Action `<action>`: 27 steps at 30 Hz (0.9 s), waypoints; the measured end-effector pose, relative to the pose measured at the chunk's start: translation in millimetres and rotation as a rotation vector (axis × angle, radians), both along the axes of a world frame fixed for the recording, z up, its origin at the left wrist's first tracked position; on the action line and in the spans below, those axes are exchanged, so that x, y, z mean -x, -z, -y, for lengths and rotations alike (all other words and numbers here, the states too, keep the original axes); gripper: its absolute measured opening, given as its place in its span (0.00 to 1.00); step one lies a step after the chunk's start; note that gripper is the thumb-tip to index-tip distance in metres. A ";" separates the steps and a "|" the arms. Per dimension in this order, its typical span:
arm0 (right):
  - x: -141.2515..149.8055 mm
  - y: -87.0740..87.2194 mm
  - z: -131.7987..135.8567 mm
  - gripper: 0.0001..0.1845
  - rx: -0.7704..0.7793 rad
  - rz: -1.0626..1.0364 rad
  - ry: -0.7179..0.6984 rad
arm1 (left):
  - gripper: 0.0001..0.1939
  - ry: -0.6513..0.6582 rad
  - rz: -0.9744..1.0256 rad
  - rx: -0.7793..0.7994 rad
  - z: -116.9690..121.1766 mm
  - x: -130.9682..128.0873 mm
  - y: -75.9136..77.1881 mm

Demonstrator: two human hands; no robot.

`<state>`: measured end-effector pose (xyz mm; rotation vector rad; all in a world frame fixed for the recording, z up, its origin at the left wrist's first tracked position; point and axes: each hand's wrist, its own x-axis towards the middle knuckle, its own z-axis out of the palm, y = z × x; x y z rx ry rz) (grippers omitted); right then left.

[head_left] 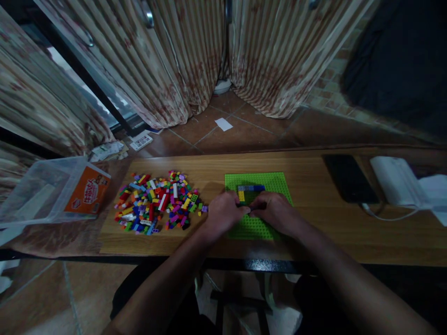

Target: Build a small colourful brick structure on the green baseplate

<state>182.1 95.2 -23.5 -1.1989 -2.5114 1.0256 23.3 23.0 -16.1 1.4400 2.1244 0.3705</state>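
A bright green studded baseplate [258, 228] lies on the wooden table, with both of my hands over it. Near its upper part stands a row of grey-blue and dark blue bricks [252, 188]. A yellow brick [241, 196] runs down from the row's left end. My left hand [226, 210] is closed at the plate's left side, its thumb pointing right. Facing it, my right hand [272, 208] has its fingers pinched together just below the bricks. Whatever sits between the fingertips is too small and dark to name.
A pile of mixed coloured bricks [157, 202] spreads over the table's left part. Beyond it is a clear plastic tub [45, 186] with an orange label. On the right lie a black phone [349, 179], a white cable [387, 216] and a white box-shaped device [394, 179].
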 end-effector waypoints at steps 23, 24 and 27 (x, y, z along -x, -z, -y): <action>-32.5 -14.1 -37.9 0.12 0.118 -0.418 0.470 | 0.08 0.120 0.144 -0.310 22.3 12.8 -4.0; -33.7 -13.7 -40.3 0.13 0.107 -0.428 0.524 | 0.10 0.159 0.061 -0.345 24.9 6.5 -3.0; -34.3 -11.4 -44.0 0.15 0.088 -0.450 0.584 | 0.21 0.323 -0.153 -0.421 39.0 -19.7 5.2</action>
